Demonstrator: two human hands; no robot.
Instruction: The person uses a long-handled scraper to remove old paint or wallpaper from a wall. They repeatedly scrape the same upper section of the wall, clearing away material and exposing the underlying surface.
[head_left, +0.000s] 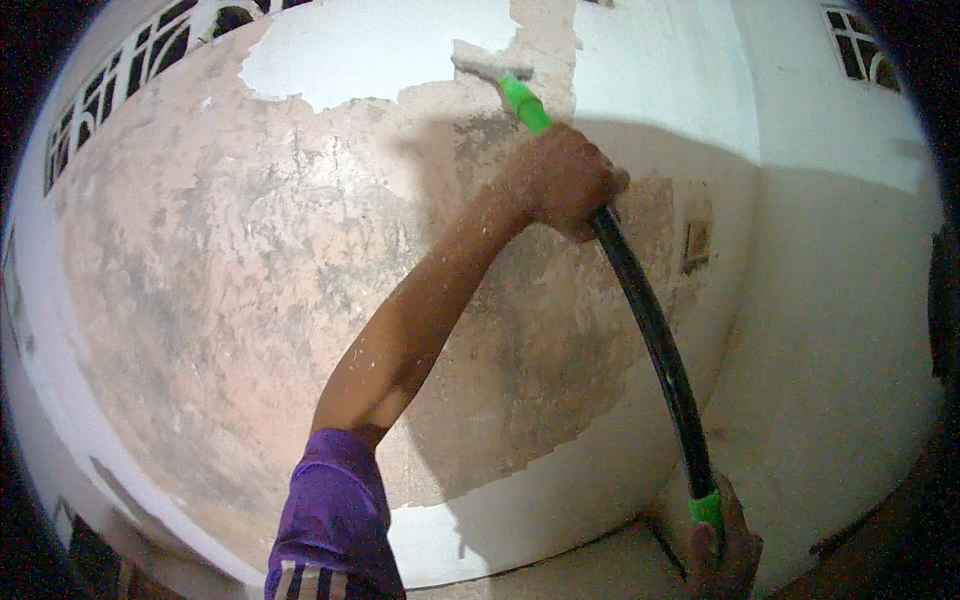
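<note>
A long-handled scraper with a black pole and green fittings runs from low right up to the wall. My left hand, on an outstretched arm in a purple sleeve, is wrapped around the pole just below the upper green fitting. At the bottom right, my right hand grips the pole's lower end by the green cap. The wide scraper blade is at the ragged edge of the white wall coating. Beneath that coating shows a broad patch of bare, blotchy plaster.
A rectangular recess is cut into the wall near the right corner. White side wall meets it there. Barred windows sit at upper left and upper right. A shadow falls across the right half.
</note>
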